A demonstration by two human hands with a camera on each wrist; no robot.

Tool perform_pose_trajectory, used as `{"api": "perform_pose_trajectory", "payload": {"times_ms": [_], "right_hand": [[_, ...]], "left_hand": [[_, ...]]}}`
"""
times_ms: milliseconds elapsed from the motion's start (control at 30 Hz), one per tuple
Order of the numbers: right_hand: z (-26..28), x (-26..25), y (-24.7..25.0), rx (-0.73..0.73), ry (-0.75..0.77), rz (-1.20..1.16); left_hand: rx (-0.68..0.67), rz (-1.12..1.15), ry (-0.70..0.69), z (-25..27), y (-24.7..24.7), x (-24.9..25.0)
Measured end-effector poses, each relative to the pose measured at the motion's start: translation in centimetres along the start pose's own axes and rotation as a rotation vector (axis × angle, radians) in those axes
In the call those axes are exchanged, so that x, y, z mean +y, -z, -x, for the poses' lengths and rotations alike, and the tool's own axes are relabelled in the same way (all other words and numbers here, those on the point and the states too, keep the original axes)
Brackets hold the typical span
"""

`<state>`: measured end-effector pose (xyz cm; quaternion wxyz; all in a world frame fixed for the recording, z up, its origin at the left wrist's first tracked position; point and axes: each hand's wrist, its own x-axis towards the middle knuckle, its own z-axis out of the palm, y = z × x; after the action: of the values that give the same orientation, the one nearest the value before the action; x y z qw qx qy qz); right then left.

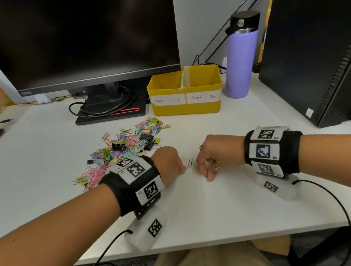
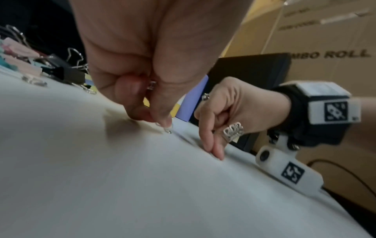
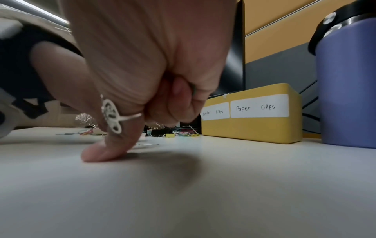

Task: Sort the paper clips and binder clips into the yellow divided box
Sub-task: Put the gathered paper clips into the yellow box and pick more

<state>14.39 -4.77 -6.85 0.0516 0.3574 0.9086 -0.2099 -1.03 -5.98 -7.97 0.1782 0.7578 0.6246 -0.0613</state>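
The yellow divided box (image 1: 189, 110) (image 3: 250, 128) stands at the back, labelled "Binder Clips" on the left and "Paper Clips" on the right. A mixed pile of coloured clips (image 1: 123, 146) (image 3: 175, 132) lies in front of it. A silver paper clip (image 1: 190, 162) (image 2: 167, 129) lies alone on the table between my hands. My left hand (image 1: 182, 170) (image 2: 154, 116) is curled, with silver wire held inside the curl, and one fingertip touches the lone clip. My right hand (image 1: 204, 171) (image 3: 142, 128) (image 2: 215, 145) is curled too. Its ringed finger presses the table, and a thin greenish wire shows in its fist.
A dark monitor (image 1: 83, 32) on its stand, with cables, fills the back. A purple bottle (image 1: 240, 57) (image 3: 346, 80) stands right of the box, and a black computer tower (image 1: 328, 37) beyond it. A black binder clip (image 2: 63, 70) lies at the pile's near edge.
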Motion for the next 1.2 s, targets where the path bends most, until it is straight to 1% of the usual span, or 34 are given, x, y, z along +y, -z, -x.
{"api": "perform_pose_trajectory", "payload": {"times_ms": [100,167,233,367,467,600,767,833,867,900,933,967,1000,1033,1067,1100,1167,1200], "right_hand": [[0.5,0.6,0.0,-0.021,-0.064,0.02],[0.9,1.0,0.1,-0.013,-0.095,0.023],[1.2,1.2,0.0,-0.002,-0.112,0.016],[1.3,1.2,-0.2,-0.006,-0.115,0.074],[1.2,1.2,-0.2,-0.021,-0.114,0.108],[1.2,1.1,-0.2,-0.044,-0.141,0.127],[2.0,0.9,-0.8,-0.153,-0.241,0.148],[2.4,1.1,-0.5,-0.209,-0.313,0.185],[2.5,1.5,0.2,-0.263,-0.363,0.185],[2.4,2.2,1.1,-0.308,-0.42,0.124],[2.4,2.9,2.1,-0.327,-0.489,-0.002],[2.4,3.7,3.4,-0.315,-0.559,-0.162],[2.5,4.6,4.7,-0.251,-0.608,-0.289],[2.4,5.5,6.1,-0.146,-0.63,-0.376],[2.2,6.2,7.5,-0.038,-0.642,-0.454],[1.9,6.8,9.0,0.042,-0.647,-0.547],[0.7,8.0,11.6,0.165,-0.659,-0.79],[-0.1,8.7,12.8,0.252,-0.679,-0.88]], "left_hand": [[0.05,0.134,0.025,-1.0,0.1,-0.2],[0.081,0.168,0.02,-1.3,0.4,0.3],[0.08,0.103,0.014,-1.5,0.7,0.8],[0.084,0.031,0.068,-1.7,0.4,1.6],[0.064,-0.037,0.064,-1.2,0.4,2.2],[0.07,-0.121,0.056,-0.7,0.4,3.1],[-0.044,-0.204,0.049,-0.6,0.8,3.2],[-0.106,-0.265,0.039,-0.4,0.9,3.5],[-0.127,-0.291,0.03,-0.2,1.0,3.6],[-0.147,-0.303,0.016,-0.4,1.1,3.5],[-0.185,-0.288,0.01,-0.6,1.5,3.5],[-0.241,-0.218,0.012,-0.9,2.1,3.3],[-0.31,-0.06,0.023,-1.5,2.8,3.2],[-0.366,0.169,0.039,-2.2,3.8,3.0],[-0.388,0.385,0.053,-2.8,5.2,3.1],[-0.359,0.53,0.058,-3.4,6.7,3.5],[-0.219,0.671,0.066,-5.7,9.9,4.3],[-0.176,0.721,0.072,-7.1,11.5,4.8]]}}
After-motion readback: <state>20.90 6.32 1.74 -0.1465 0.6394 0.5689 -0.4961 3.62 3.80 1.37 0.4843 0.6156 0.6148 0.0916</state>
